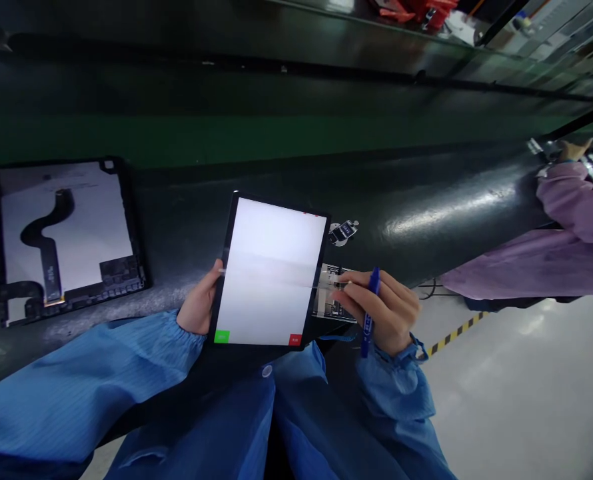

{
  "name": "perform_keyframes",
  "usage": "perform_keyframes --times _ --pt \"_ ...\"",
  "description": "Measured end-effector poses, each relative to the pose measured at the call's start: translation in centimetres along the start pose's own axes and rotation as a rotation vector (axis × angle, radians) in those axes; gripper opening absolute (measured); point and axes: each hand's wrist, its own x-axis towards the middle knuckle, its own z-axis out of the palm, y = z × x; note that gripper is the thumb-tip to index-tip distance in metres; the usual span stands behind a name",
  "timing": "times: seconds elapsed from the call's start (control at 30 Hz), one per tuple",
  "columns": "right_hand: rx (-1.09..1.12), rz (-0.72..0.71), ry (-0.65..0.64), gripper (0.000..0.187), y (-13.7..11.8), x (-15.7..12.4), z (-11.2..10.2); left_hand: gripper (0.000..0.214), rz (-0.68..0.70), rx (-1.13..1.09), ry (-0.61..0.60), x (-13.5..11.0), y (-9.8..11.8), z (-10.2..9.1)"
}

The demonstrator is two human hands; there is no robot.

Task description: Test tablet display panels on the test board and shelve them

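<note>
A lit tablet screen (271, 260) shows plain white, with a green box and a red box at its lower corners. My left hand (200, 298) grips its left edge, thumb at the border. Across the screen's middle runs a faint, thin clear strip (296, 287). My right hand (384, 310) pinches at the strip's right end, fingertips just off the screen's right edge. A blue marker pen (370, 313) is tucked between that hand's fingers. Partly hidden behind the screen and right fingers lies a circuit-patterned board (329, 303).
A second panel (86, 233) with a black ribbon cable lies on the dark bench at left. A small dark labelled part (343, 231) rests beyond the screen. Red items (416, 10) sit on the upper shelf. At far right, a co-worker's pink sleeve (566, 193) reaches over the bench.
</note>
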Motion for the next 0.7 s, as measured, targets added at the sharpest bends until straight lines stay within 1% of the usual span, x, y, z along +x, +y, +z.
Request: perform_keyframes --times 0.07,0.13,0.17,0.23,0.3,0.33,0.37,0.4,0.47,0.53,0.6,0.63,0.7 --pt "0.041 0.054 -0.030 0.011 0.7 -0.4 -0.7 0.059 0.005 0.009 0.062 0.2 0.0 0.1" --pt "0.116 0.081 -0.034 0.014 1.1 0.1 -1.2 0.059 -0.010 0.014 0.078 0.2 0.1 0.3" --pt "0.164 0.080 -0.027 0.015 1.1 0.8 -1.3 0.060 -0.026 0.022 0.067 0.2 0.1 0.4" --pt "0.274 0.058 -0.021 0.018 0.8 3.0 -1.0 0.063 -0.077 0.049 0.006 0.0 0.1 0.6" --pt "0.407 0.060 -0.062 0.022 0.3 5.9 0.2 0.064 -0.110 0.066 -0.087 -0.2 0.0 0.8" --pt "0.476 0.062 -0.119 0.026 0.0 7.4 1.1 0.063 -0.114 0.070 -0.137 -0.4 -0.1 0.8" --pt "0.540 0.098 -0.133 0.029 -0.3 8.8 2.0 0.062 -0.118 0.074 -0.182 -0.5 -0.2 0.8" --pt "0.612 0.152 -0.119 0.029 -0.4 10.0 3.0 0.060 -0.126 0.080 -0.214 -0.6 -0.3 0.7" --pt "0.693 0.280 -0.083 0.026 -0.3 11.3 4.3 0.059 -0.150 0.100 -0.239 -0.7 -0.5 0.6" --pt "0.709 0.423 -0.006 0.023 0.3 11.1 4.6 0.059 -0.180 0.115 -0.211 -0.8 -0.6 0.4" --pt "0.647 0.559 0.084 0.023 1.2 9.4 3.8 0.059 -0.210 0.127 -0.143 -0.8 -0.6 0.4" --pt "0.578 0.618 0.113 0.023 1.6 8.3 3.2 0.059 -0.221 0.132 -0.100 -0.8 -0.6 0.4" --pt "0.361 0.703 0.101 0.023 2.4 5.6 2.0 0.060 -0.225 0.134 -0.025 -0.8 -0.5 0.4"
